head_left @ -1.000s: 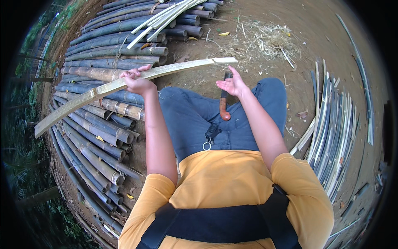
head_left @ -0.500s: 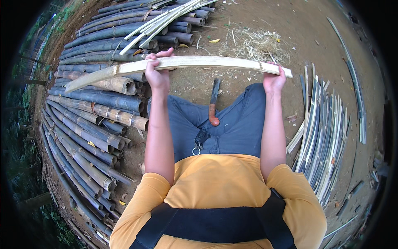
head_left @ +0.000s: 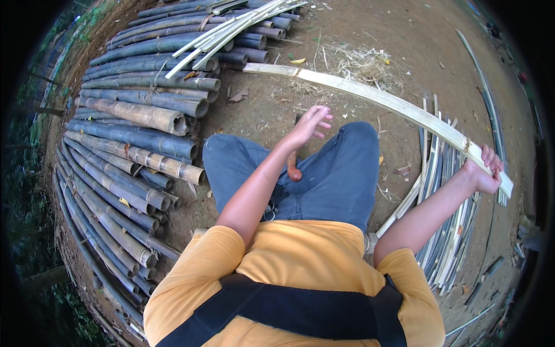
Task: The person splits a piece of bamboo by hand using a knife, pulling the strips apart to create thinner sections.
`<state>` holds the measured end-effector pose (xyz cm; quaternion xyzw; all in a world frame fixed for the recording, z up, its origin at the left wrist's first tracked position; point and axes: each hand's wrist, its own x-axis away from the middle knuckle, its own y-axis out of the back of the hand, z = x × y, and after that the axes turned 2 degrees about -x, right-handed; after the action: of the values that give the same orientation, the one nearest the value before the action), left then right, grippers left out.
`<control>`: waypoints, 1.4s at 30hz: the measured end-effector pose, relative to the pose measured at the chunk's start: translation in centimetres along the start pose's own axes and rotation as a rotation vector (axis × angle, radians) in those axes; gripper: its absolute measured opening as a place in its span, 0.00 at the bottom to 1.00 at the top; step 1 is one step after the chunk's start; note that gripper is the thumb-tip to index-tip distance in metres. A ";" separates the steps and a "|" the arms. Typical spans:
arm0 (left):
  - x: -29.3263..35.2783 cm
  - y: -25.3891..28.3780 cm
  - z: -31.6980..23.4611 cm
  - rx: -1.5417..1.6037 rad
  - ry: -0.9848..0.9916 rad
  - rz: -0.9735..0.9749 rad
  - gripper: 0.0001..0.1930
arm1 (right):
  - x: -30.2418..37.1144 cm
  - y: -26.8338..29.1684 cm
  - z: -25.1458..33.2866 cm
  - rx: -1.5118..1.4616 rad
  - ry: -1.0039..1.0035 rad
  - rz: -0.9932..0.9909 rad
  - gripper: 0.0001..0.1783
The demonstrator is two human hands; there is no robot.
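Observation:
A long, pale split bamboo strip [head_left: 381, 99] slants from the middle of the ground out to the right. My right hand [head_left: 484, 170] is closed round its near right end, above the pile of thin strips. My left hand [head_left: 312, 124] hangs over my lap with its fingers apart and nothing in them, away from the strip. Just below that hand is a knife [head_left: 293, 168] with a reddish-brown curved handle, lying between my legs. The hand and forearm partly hide its blade.
Stacked dark bamboo poles [head_left: 144, 139] fill the left side, their cut ends toward me. Pale strips [head_left: 231, 32] lie on top at the back. Shavings [head_left: 364, 63] litter the ground ahead. A bundle of thin strips [head_left: 448, 214] lies at my right, with long dark strips [head_left: 488, 110] beyond.
My left hand has let go of the bamboo strip and come in over my lap. My right hand has carried the strip rightward, and it now slants.

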<state>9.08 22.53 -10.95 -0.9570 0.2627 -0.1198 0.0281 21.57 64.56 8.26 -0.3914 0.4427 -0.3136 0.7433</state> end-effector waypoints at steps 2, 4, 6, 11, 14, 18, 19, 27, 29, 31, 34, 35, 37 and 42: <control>1.8 0.6 1.8 -0.142 0.042 -0.011 0.23 | 1.1 -3.2 -0.7 0.045 0.088 0.035 0.04; 2.9 1.9 3.4 -0.166 0.047 -0.036 0.21 | 3.6 -7.0 -3.6 0.101 0.192 0.009 0.06; 4.0 2.6 3.4 -0.181 0.075 -0.098 0.18 | 6.5 -10.4 -8.1 0.173 0.293 -0.002 0.09; 5.7 7.5 4.0 -0.424 -0.225 -0.247 0.16 | 15.7 -14.4 -20.2 0.317 0.354 0.087 0.12; 5.7 7.7 -0.6 -0.434 -0.287 -0.301 0.17 | 17.7 -14.9 -20.1 0.429 0.328 0.276 0.19; 7.6 9.2 -3.6 -0.376 -0.352 -0.471 0.18 | 20.6 -17.0 -20.4 0.757 0.278 0.726 0.25; 7.9 9.7 -3.7 -0.372 -0.356 -0.515 0.18 | 21.5 -17.7 -21.2 0.787 0.265 0.798 0.24; 10.2 12.2 -6.1 -0.347 -0.521 -0.740 0.25 | 27.0 -28.4 -21.9 0.789 0.327 1.249 0.14; 11.2 13.1 -6.7 -0.328 -0.580 -0.774 0.28 | 29.4 -29.5 -22.5 0.892 0.231 1.233 0.17; 12.1 14.4 -6.8 -0.391 -0.613 -0.800 0.35 | 31.8 -30.4 -23.6 0.958 0.156 1.306 0.13; 13.9 14.0 -8.6 -0.468 -0.668 -0.896 0.37 | 36.1 -29.3 -26.7 0.952 0.229 1.418 0.17; 14.3 14.0 -9.2 -0.494 -0.646 -0.928 0.37 | 37.4 -28.6 -27.6 0.939 0.250 1.411 0.17; 14.4 14.9 -9.6 -0.636 -0.640 -0.982 0.32 | 39.5 -28.1 -28.3 0.922 0.186 1.455 0.18; 14.9 17.1 -6.8 -0.540 -0.767 -1.022 0.15 | 42.9 -26.3 -26.3 0.729 0.203 1.312 0.20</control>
<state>11.34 0.32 -3.21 -0.9090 -0.2288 0.2983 -0.1802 12.28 8.67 5.21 0.2535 0.5193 0.0320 0.8155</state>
